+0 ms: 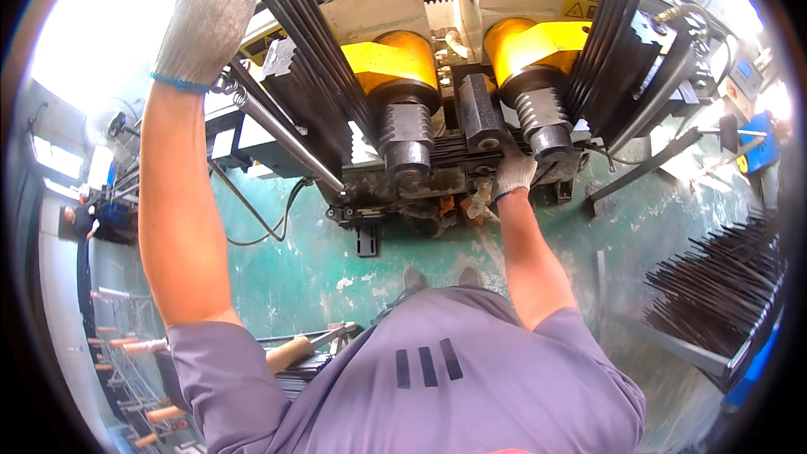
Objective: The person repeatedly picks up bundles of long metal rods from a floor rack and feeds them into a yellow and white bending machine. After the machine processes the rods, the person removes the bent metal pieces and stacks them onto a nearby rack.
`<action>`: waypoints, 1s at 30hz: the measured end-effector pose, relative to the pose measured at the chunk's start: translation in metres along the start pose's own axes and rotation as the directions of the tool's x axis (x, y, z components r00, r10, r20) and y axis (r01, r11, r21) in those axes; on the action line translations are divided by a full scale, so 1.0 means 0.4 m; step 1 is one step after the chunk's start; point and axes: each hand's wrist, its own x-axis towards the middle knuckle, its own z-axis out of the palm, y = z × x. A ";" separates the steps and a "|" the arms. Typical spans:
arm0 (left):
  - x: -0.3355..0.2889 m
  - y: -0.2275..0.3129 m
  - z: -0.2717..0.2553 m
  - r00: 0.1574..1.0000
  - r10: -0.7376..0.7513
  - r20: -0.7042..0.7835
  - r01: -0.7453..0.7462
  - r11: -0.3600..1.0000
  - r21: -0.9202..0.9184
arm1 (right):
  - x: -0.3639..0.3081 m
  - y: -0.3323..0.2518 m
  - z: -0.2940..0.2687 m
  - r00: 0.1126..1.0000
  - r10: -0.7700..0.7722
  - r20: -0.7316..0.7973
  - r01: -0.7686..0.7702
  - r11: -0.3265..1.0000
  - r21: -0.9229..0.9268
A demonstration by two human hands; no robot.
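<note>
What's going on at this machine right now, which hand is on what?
A person in a grey shirt stands at a bending machine with two yellow rollers. The gloved left hand is raised, gripping the upper end of a bundle of dark metal rods that runs down between the rollers. The gloved right hand presses on the rods low at the dark block between the ribbed dies. More rods lie stacked on a rack at the right, above the green floor.
</note>
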 end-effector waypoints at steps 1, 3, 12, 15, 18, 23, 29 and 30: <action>0.001 0.004 0.006 0.999 -0.045 0.002 0.045 0.997 -0.067 | -0.002 -0.005 0.003 1.000 0.011 -0.009 -0.011 0.999 0.041; -0.008 0.026 0.029 0.994 -0.100 -0.031 0.097 0.990 -0.104 | -0.006 -0.009 0.002 1.000 -0.025 -0.008 0.026 0.999 0.035; 0.027 -0.031 0.034 0.998 -0.055 0.024 0.056 0.997 -0.047 | 0.008 0.028 -0.010 0.997 0.078 0.018 -0.080 0.952 0.294; 0.083 -0.072 -0.019 0.992 -0.078 0.097 0.067 0.992 0.110 | -0.026 -0.058 0.020 0.976 0.218 0.008 -0.204 0.902 0.380; 0.076 -0.081 -0.009 0.992 -0.039 0.118 0.031 0.997 0.067 | -0.011 -0.057 0.014 0.980 0.198 -0.015 -0.180 0.919 0.350; 0.083 -0.113 -0.062 0.879 0.390 0.273 -0.464 0.830 0.308 | 0.010 -0.003 0.013 0.991 0.127 0.029 -0.130 0.947 0.294; -0.173 0.012 -0.173 0.783 0.618 0.064 -0.608 0.741 0.284 | -0.199 -0.187 -0.061 0.959 0.223 -0.173 -0.195 0.967 0.163; -0.245 0.029 -0.216 0.696 0.716 0.055 -0.687 0.642 0.341 | -0.270 -0.240 -0.074 0.963 0.208 -0.172 -0.195 0.977 0.087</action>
